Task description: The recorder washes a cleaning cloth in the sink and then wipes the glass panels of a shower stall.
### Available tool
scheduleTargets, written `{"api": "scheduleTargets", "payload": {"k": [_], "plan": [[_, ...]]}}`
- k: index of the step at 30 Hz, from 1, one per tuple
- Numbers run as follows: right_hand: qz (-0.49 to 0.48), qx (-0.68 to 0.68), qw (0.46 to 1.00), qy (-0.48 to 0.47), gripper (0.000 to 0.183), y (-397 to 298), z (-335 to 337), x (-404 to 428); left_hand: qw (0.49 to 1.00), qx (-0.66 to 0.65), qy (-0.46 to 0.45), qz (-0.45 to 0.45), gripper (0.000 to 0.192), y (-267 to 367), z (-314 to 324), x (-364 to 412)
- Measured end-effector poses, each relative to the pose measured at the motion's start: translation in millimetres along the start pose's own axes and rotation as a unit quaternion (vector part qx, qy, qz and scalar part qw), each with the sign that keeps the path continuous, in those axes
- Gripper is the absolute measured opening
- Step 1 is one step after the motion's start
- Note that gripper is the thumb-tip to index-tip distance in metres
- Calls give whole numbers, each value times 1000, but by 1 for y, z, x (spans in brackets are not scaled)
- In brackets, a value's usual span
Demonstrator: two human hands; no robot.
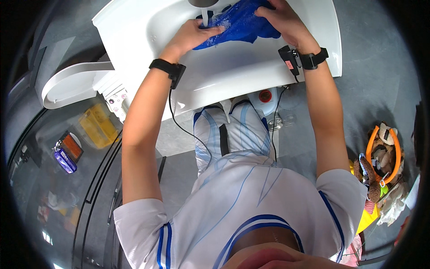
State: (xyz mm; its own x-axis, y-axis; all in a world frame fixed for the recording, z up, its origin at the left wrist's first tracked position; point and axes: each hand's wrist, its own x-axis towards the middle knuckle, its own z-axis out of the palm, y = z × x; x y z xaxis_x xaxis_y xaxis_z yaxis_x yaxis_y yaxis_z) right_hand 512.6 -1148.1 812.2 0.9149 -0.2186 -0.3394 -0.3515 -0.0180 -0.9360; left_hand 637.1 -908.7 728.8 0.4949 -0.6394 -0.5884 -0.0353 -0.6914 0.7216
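Note:
A wet blue cloth (243, 23) is stretched between my two hands over a white washbasin (215, 79). My left hand (193, 35) grips its left end, thumb on top, beside the stream of water (205, 16) from a faucet (203, 2). On the cloth near that thumb lie water and white bubbles or foam. My right hand (285, 20) holds the upper right part of the cloth, close to the basin's right side; some of its fingers are cut off by the picture's top edge. Each wrist wears a black strap with a small device and a cable.
Below the basin stands a white container (267, 99) with a red round part, near clear glass jars (276, 123). A white curved shelf (72, 72) juts out at left, above a yellow plastic box (99, 125). At right, an orange-handled bag or basket (369, 148) holds plush toys.

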Motion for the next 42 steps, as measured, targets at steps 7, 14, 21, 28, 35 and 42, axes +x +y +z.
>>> {"api": "scheduleTargets", "payload": {"k": [7,14,21,28,35,42], "plan": [[47,-123,991,-1,48,111,9,44,873,-482,50,58,24,-5,-19,-22],[206,332,910,-139,56,86,126,41,907,-361,197,86,35,21,-13,-36],[87,286,954,13,48,79,130,30,927,-214,307,-33,54,-11,-7,1],[-209,-104,950,207,40,66,150,4,782,-616,-68,-68,43,-34,32,28],[-92,-276,949,123,36,66,146,28,693,-703,-157,-29,44,-124,44,63],[27,-299,943,147,44,79,122,55,872,-459,120,-122,47,-45,41,21]]}}
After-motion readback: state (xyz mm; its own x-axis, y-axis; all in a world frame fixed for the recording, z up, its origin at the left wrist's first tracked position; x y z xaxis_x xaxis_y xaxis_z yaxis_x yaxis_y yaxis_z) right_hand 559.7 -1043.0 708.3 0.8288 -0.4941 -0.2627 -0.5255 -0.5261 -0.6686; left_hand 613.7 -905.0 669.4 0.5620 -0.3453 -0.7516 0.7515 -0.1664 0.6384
